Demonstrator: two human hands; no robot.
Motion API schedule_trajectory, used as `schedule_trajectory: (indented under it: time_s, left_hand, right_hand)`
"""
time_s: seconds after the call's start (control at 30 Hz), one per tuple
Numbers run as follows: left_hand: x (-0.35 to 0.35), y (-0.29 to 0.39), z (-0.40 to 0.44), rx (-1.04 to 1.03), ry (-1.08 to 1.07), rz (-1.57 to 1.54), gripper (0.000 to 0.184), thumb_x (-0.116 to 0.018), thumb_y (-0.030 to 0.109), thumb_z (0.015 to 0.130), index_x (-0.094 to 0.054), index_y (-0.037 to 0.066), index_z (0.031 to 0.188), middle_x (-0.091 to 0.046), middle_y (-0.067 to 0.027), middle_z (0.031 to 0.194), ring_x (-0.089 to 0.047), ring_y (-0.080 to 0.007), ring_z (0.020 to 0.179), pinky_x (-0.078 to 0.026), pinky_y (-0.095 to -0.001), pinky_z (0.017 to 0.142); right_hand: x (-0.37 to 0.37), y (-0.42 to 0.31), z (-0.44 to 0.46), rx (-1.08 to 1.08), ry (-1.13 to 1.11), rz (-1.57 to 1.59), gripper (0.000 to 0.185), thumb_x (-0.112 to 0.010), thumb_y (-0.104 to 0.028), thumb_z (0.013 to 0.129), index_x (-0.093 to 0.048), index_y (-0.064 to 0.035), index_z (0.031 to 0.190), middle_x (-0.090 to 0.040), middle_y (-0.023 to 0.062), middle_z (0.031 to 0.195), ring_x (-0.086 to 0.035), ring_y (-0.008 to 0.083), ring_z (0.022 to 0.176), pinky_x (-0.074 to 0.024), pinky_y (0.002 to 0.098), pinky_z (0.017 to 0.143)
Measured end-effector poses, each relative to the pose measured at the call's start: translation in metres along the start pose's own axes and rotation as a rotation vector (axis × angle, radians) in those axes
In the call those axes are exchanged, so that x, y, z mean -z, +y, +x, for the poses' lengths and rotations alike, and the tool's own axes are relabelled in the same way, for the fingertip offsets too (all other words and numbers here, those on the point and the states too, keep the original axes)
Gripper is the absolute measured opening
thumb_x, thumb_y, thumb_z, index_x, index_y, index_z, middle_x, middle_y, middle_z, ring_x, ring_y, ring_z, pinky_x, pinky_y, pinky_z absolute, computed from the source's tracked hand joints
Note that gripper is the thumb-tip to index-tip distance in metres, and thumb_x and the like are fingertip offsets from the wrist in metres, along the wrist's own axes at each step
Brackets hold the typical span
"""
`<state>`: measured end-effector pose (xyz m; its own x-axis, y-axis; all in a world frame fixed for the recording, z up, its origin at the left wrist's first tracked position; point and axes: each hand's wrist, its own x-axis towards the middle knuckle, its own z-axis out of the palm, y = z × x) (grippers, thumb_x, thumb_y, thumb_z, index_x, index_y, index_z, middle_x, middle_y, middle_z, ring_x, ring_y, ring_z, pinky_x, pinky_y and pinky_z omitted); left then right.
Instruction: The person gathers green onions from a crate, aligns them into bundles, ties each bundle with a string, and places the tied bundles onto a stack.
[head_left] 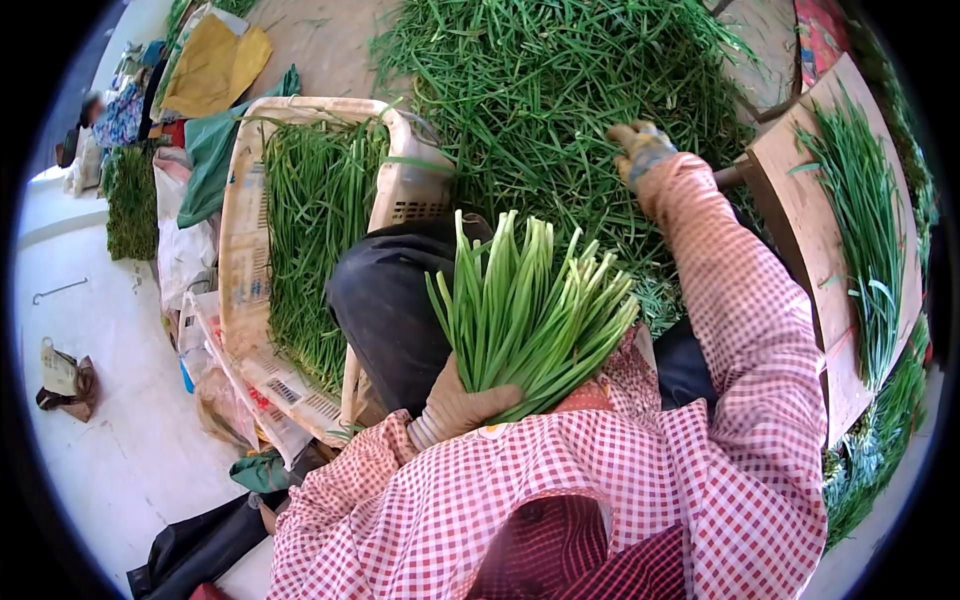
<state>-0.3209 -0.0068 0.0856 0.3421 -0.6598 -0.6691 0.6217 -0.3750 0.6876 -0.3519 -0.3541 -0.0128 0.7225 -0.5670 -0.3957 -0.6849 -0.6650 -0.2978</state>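
My left hand point(462, 405), in a tan glove, is wrapped round a bunch of garlic chives point(520, 320) in front of my checked shirt. Their pale cut ends fan out away from me. My right hand point(643, 153), in a soiled glove with yellowish fingertips, reaches out over a large heap of loose green leaves point(540, 100). Its fingers are apart, with nothing visible in them.
Left of my knee stands a pale plastic crate point(245, 250) with chives point(325, 250) inside. On the right, more chives point(860, 220) lie on a wooden board point(815, 260). Sacks and cloths point(185, 220) are at the left, and a person sits at the far upper left.
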Motion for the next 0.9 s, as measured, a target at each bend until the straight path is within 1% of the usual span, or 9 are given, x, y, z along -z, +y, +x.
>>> schedule_trajectory:
  time_s: [0.07, 0.13, 0.27, 0.37, 0.53, 0.6, 0.7, 0.8, 0.9]
  left_hand:
    - [-0.004, 0.003, -0.002, 0.049, 0.022, -0.027, 0.086, -0.083, 0.016, 0.069, -0.033, 0.0, 0.138, -0.053, -0.0135, 0.128, -0.052, -0.024, 0.117, -0.041, -0.0381, 0.102]
    - [-0.004, 0.0, 0.001, 0.045, 0.032, -0.029, 0.085, -0.083, 0.014, 0.069, -0.034, 0.0, 0.137, -0.053, -0.0138, 0.128, -0.051, -0.0241, 0.118, -0.041, -0.038, 0.102]
    - [-0.005, -0.004, 0.003, 0.091, 0.016, -0.108, 0.084, -0.083, 0.01, 0.069, -0.033, 0.001, 0.137, -0.053, -0.0142, 0.128, -0.053, -0.0251, 0.117, -0.042, -0.0391, 0.102]
    - [-0.007, 0.0, 0.005, 0.092, 0.023, -0.067, 0.087, -0.083, 0.01, 0.069, -0.031, 0.0, 0.138, -0.053, -0.0144, 0.128, -0.053, -0.0261, 0.116, -0.042, -0.0398, 0.102]
    - [-0.003, -0.001, 0.011, 0.13, -0.031, -0.077, 0.087, -0.083, 0.012, 0.07, -0.03, -0.001, 0.138, -0.052, -0.0161, 0.129, -0.051, -0.0265, 0.119, -0.041, -0.04, 0.103]
    - [0.001, -0.002, 0.01, 0.139, -0.029, -0.027, 0.087, -0.083, 0.013, 0.071, -0.03, -0.001, 0.138, -0.052, -0.0162, 0.129, -0.05, -0.0262, 0.119, -0.041, -0.0397, 0.103]
    - [0.007, -0.008, 0.009, 0.128, -0.033, 0.061, 0.086, -0.082, 0.014, 0.072, -0.03, -0.001, 0.138, -0.052, -0.0162, 0.129, -0.051, -0.0256, 0.119, -0.041, -0.0389, 0.103]
    - [0.006, -0.009, 0.01, 0.111, -0.043, 0.077, 0.084, -0.082, 0.014, 0.073, -0.031, -0.001, 0.137, -0.052, -0.0158, 0.129, -0.051, -0.0251, 0.119, -0.041, -0.0384, 0.103]
    - [0.001, -0.005, 0.011, 0.137, -0.053, 0.029, 0.081, -0.081, 0.014, 0.074, -0.033, -0.002, 0.137, -0.052, -0.0152, 0.129, -0.051, -0.0247, 0.118, -0.04, -0.0384, 0.103]
  right_hand:
    - [0.007, 0.0, 0.001, 0.28, -0.024, 0.337, 0.062, -0.066, -0.047, 0.082, -0.05, -0.0116, 0.131, -0.046, 0.0182, 0.136, -0.037, 0.0331, 0.132, -0.0311, 0.047, 0.11]
    - [0.035, -0.038, -0.019, 0.433, -0.531, 0.63, 0.081, -0.072, -0.056, 0.072, -0.048, -0.0088, 0.133, -0.05, 0.0179, 0.133, -0.042, 0.0341, 0.128, -0.0314, 0.0504, 0.109]
    - [0.009, -0.068, -0.03, 0.545, -0.926, 0.783, 0.075, -0.078, -0.051, 0.07, -0.058, 0.0004, 0.12, -0.062, 0.0131, 0.115, -0.055, 0.0304, 0.11, -0.0437, 0.0435, 0.093]
    - [-0.028, -0.059, -0.026, 0.484, -0.837, 0.867, 0.056, -0.075, -0.039, 0.074, -0.063, 0.0007, 0.112, -0.067, 0.0108, 0.101, -0.061, 0.0229, 0.095, -0.0467, 0.0353, 0.083]
    - [-0.008, -0.061, -0.037, 0.528, -0.576, 0.404, 0.035, -0.061, -0.028, 0.083, -0.065, -0.0002, 0.104, -0.065, 0.0144, 0.094, -0.061, 0.0262, 0.091, -0.0493, 0.0387, 0.082]
    - [-0.003, -0.068, -0.029, 0.21, -0.475, 0.205, 0.019, -0.051, -0.011, 0.091, -0.065, -0.0002, 0.099, -0.062, 0.0129, 0.081, -0.059, 0.0191, 0.079, -0.054, 0.0299, 0.076]
    - [-0.017, -0.007, 0.041, -0.18, -0.162, 0.314, 0.03, -0.055, -0.014, 0.091, -0.056, -0.0032, 0.118, -0.051, 0.0194, 0.119, -0.053, 0.0242, 0.108, -0.0484, 0.0341, 0.093]
    - [0.019, -0.021, 0.022, 0.218, 0.068, 0.235, 0.064, -0.067, -0.044, 0.082, -0.05, -0.0065, 0.131, -0.038, 0.0195, 0.142, -0.04, 0.0338, 0.13, -0.0338, 0.0426, 0.11]
    - [0.043, -0.076, -0.017, 0.481, -0.603, 0.344, 0.062, -0.07, -0.047, 0.078, -0.058, -0.0054, 0.122, -0.046, 0.0167, 0.136, -0.041, 0.0304, 0.128, -0.0362, 0.0428, 0.106]
